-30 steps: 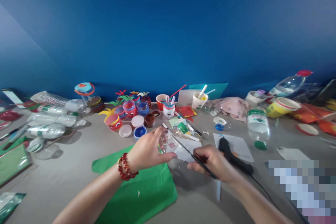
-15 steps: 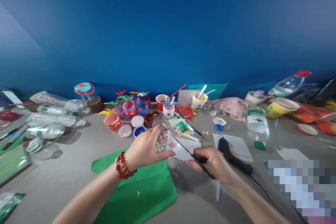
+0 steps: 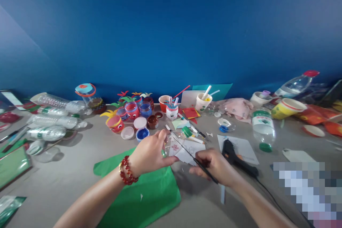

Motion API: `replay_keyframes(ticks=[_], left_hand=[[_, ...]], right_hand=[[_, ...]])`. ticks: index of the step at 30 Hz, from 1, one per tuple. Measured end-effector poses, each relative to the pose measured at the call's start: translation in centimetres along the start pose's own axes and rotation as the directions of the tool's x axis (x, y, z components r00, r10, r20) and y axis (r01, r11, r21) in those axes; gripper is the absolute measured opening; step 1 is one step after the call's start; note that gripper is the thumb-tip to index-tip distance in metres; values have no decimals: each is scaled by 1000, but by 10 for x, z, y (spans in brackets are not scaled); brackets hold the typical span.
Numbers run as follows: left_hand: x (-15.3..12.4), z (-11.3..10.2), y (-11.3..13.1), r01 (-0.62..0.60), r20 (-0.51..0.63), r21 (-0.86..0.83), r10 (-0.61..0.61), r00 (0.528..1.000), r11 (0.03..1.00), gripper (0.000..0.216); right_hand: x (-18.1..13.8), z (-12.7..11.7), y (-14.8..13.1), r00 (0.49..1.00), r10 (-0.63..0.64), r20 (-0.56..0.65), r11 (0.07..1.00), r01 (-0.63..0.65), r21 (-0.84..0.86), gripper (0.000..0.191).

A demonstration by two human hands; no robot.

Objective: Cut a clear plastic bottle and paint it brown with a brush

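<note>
My left hand [image 3: 151, 151], with a red bead bracelet, is closed round a clear plastic bottle [image 3: 167, 146] with a green cap. Much of the bottle is hidden by the fingers, and its see-through wall blurs into the papers behind. In my right hand [image 3: 213, 165] is a pair of black-handled scissors [image 3: 189, 152], seen nearly edge-on. Their long silver blades point up and left, towards the bottle and my left fingertips. Whether the blades touch the plastic I cannot tell. Below and behind lies white paper [image 3: 196, 151] with a small red flower drawing.
Green felt [image 3: 141, 197] lies under my left forearm. A black glue gun [image 3: 237, 160] with a cord rests at the right. Painted jars [image 3: 115, 124] and an open blue paint pot [image 3: 142, 134] stand behind. Bottles [image 3: 48, 132] lie left; another bottle [image 3: 264, 130] is right.
Both hands stay nearly in place. My left hand and the bottle have turned slightly, and the scissors have shifted a little. The whole view has moved very slightly.
</note>
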State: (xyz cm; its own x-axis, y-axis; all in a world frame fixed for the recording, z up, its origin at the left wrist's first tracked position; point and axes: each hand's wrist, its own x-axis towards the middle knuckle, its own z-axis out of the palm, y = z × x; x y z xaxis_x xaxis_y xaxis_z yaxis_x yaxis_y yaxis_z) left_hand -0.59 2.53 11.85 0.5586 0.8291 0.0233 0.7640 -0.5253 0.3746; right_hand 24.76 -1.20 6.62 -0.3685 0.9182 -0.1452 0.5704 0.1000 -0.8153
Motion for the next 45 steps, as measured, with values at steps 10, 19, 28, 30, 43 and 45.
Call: replay_keyframes(ticks=[10,19,28,30,43,45], left_hand=[[2,4,-2,39,-19,-78,-41,999,996,69],[2,9,-3,24,-102,-96,-34,994,995,67],[4,15,-6,18,-118,-126,-33,992,992,66],[4,15,-5,21,-124,-125,-37,992,992,65],[5,11,-5,0,-31,-66,-2,1000,998,70],[5,11,-3,2,3,-42,-2,1000,999,69]], right_hand=[[3,1,-5,999,38,-7,997,-38,63,65],[4,-1,-4,998,18,-61,1000,-18,11,66],[2,-3,-9,998,66,-23,995,-64,71,67],[2,-3,-9,998,53,-41,998,-52,34,66],[2,-5,-10,995,96,14,995,-96,11,60],[2,-6,-11,995,92,39,996,-92,-4,58]])
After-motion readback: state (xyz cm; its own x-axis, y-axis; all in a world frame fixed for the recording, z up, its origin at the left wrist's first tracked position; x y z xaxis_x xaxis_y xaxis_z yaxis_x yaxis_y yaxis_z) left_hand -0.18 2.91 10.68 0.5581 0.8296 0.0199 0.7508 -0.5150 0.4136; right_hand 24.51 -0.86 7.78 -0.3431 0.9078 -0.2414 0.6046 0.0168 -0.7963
